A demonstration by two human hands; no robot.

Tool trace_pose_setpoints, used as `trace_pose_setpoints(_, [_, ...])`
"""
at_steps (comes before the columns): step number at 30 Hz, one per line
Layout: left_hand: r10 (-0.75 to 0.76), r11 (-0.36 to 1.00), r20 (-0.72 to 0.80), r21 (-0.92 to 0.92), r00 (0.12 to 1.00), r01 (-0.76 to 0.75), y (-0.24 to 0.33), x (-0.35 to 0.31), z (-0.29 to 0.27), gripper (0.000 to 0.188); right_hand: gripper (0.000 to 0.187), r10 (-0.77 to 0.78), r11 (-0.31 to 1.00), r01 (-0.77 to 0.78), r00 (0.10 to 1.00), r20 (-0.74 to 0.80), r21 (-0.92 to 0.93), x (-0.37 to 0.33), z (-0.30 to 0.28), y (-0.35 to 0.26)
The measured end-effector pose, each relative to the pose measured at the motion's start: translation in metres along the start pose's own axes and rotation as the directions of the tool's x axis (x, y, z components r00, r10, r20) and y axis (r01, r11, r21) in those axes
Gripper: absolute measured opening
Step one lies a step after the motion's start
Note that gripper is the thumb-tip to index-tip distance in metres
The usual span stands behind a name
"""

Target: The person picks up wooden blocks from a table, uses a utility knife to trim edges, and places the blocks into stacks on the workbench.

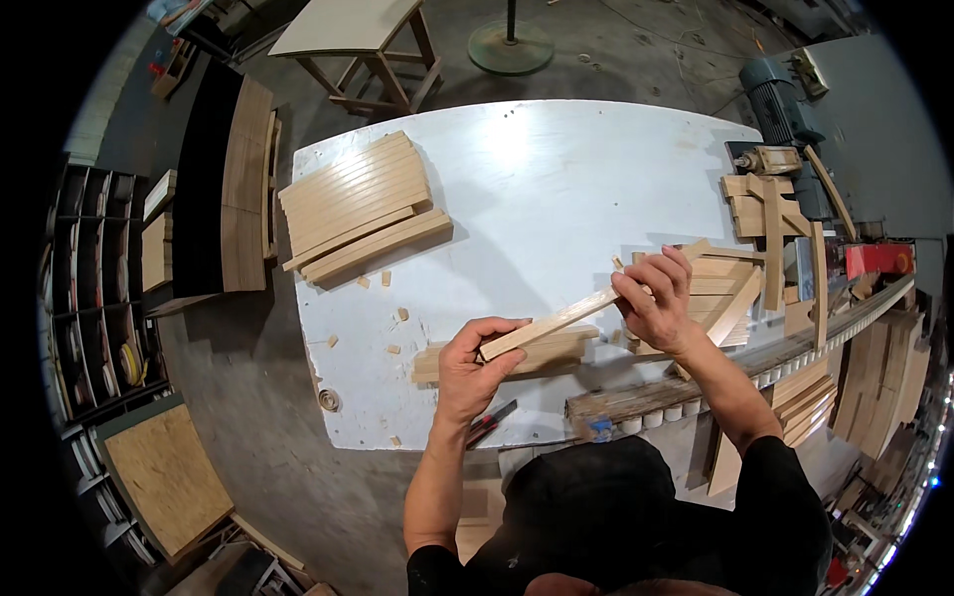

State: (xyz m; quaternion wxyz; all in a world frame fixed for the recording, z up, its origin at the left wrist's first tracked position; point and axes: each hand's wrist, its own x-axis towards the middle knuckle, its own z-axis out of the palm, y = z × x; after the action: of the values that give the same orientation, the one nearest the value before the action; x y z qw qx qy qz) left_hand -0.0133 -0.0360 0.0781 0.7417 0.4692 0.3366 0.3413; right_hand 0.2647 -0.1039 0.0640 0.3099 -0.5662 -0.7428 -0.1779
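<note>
A pale wooden strip (pixel 561 320) is held slantwise above the white table (pixel 527 219), its right end farther off than its left. My left hand (pixel 473 360) grips the near-left end between thumb and fingers. Toward the other end, my right hand (pixel 658 298) is closed around the strip with fingers curled over it. Under the strip lies a short row of wooden strips (pixel 547 356), partly covered by it and my left hand. More wooden pieces (pixel 733 298) lie beyond my right wrist. A red and black tool (pixel 491 424) rests by my left forearm; its kind is unclear.
A neat stack of wooden strips (pixel 363 204) sits at the table's left. Small wood offcuts (pixel 395 350) are scattered near it. Along the right front runs a long beam with rollers (pixel 686 405). A motor (pixel 780 99) stands at the far right, a smaller table (pixel 343 28) behind.
</note>
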Motion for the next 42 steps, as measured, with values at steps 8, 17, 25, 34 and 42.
trace_pose_setpoints(8, [0.197, 0.962, -0.020, 0.197, 0.980, -0.189, 0.002, -0.004, -0.009, 0.030, 0.038, -0.028, 0.995, 0.013, 0.988, -0.151, -0.096, 0.012, 0.002, -0.009])
trace_pose_setpoints(17, [0.214, 0.963, -0.029, 0.174, 0.976, -0.206, 0.007, -0.005, -0.009, 0.031, 0.038, -0.014, 0.991, -0.009, 0.984, -0.176, -0.131, 0.017, 0.000, -0.014])
trace_pose_setpoints(25, [0.247, 0.962, -0.037, 0.127, 0.968, -0.241, 0.009, -0.009, -0.011, 0.032, 0.039, -0.015, 0.990, -0.012, 0.982, -0.186, -0.144, 0.020, 0.001, -0.019])
trace_pose_setpoints(34, [0.394, 0.906, -0.103, 0.210, 0.913, -0.367, 0.029, -0.018, -0.021, 0.036, 0.034, 0.084, 0.996, -0.084, 0.991, -0.107, -0.002, 0.030, 0.024, -0.033])
trace_pose_setpoints(42, [0.472, 0.867, -0.105, 0.239, 0.875, -0.438, 0.060, -0.021, -0.028, 0.043, 0.024, 0.106, 0.993, -0.116, 0.960, -0.258, -0.023, 0.080, 0.028, -0.045])
